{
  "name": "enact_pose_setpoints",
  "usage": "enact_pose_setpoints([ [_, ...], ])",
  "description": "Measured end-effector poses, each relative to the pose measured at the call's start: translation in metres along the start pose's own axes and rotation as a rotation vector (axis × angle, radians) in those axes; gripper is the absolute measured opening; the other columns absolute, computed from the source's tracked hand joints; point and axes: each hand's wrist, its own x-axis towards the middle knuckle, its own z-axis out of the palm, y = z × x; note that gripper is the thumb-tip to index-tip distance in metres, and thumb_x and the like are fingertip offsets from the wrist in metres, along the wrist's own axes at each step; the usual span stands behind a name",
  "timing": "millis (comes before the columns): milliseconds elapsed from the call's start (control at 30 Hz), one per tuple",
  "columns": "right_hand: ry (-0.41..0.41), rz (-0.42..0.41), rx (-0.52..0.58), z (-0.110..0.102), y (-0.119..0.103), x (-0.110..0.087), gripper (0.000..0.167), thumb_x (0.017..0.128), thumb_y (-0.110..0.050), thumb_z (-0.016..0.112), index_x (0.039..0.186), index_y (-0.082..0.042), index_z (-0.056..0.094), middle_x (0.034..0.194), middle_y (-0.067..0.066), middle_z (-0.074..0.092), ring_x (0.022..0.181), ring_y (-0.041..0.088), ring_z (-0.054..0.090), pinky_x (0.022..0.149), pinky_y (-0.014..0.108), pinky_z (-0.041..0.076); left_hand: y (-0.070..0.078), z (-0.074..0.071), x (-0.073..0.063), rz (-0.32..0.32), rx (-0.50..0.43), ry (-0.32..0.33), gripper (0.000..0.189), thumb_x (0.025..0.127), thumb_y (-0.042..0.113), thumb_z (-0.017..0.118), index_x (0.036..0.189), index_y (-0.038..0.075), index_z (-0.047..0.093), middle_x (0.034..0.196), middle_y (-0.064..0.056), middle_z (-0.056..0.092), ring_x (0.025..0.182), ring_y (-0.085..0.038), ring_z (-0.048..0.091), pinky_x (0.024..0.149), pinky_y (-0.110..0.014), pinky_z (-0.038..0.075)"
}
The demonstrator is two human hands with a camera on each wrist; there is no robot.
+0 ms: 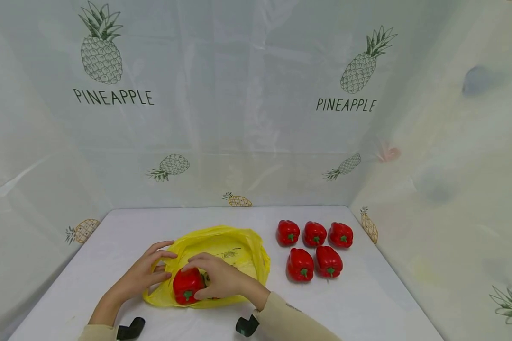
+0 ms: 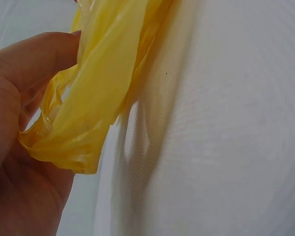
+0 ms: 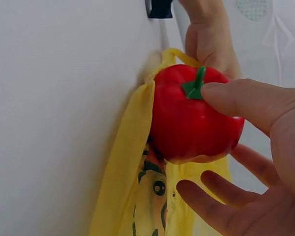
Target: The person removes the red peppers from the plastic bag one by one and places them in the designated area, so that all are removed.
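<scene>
A red bell pepper [image 1: 187, 286] with a green stem is at the near left part of a yellow plastic bag [image 1: 258, 251], over its opening. My right hand [image 1: 222, 277] grips this pepper. In the right wrist view, the thumb [image 3: 226, 93] lies by the stem and the lower fingers stand away from the pepper. At the bag's left edge, my left hand [image 1: 138, 273] holds the rim, its fingers spread. The left wrist view shows the yellow film [image 2: 101, 88] between thumb and fingers; the exact contact is partly hidden. Printed figures [image 3: 159, 188] show on the bag.
Several more red bell peppers [image 1: 300, 265] stand in two rows on the white table [image 1: 367, 293], right of the bag. A curtain [image 1: 247, 94] printed with pineapples hangs behind and at the sides. Black straps [image 1: 131, 328] sit at the wrists.
</scene>
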Motion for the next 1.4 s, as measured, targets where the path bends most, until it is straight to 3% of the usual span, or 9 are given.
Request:
enact_pose_setpoints([
  [300,-0.005,0.003,0.007,0.008,0.003,0.003,0.054,0.094,-0.021,0.083,0.144,-0.022,0.061,0.154,-0.002,0.054,0.136,0.008,0.052,0.100,0.012,0.051,-0.002,0.000,0.000,0.011,-0.004,-0.006,0.038,0.096,0.018,0.081,0.130,0.012,0.067,0.166,-0.013,0.035,0.129,0.015,0.041,0.101,-0.046,0.061],
  [833,0.040,0.039,0.036,0.013,0.003,0.003,0.047,0.095,-0.018,0.082,0.138,-0.023,0.063,0.143,-0.007,0.060,0.122,0.000,0.054,0.095,0.009,0.051,-0.002,0.000,0.000,-0.013,-0.014,-0.006,0.038,0.095,0.019,0.082,0.130,0.015,0.068,0.166,-0.011,0.035,0.130,0.011,0.044,0.102,-0.045,0.060],
  [1400,0.105,0.078,0.134,-0.028,0.004,-0.023,0.048,0.096,-0.010,0.080,0.138,-0.023,0.062,0.148,-0.003,0.057,0.125,0.004,0.056,0.090,0.012,0.056,-0.001,0.000,0.000,-0.014,-0.013,-0.006,0.038,0.094,0.013,0.082,0.129,0.013,0.068,0.166,-0.013,0.034,0.129,0.006,0.048,0.101,-0.045,0.061],
])
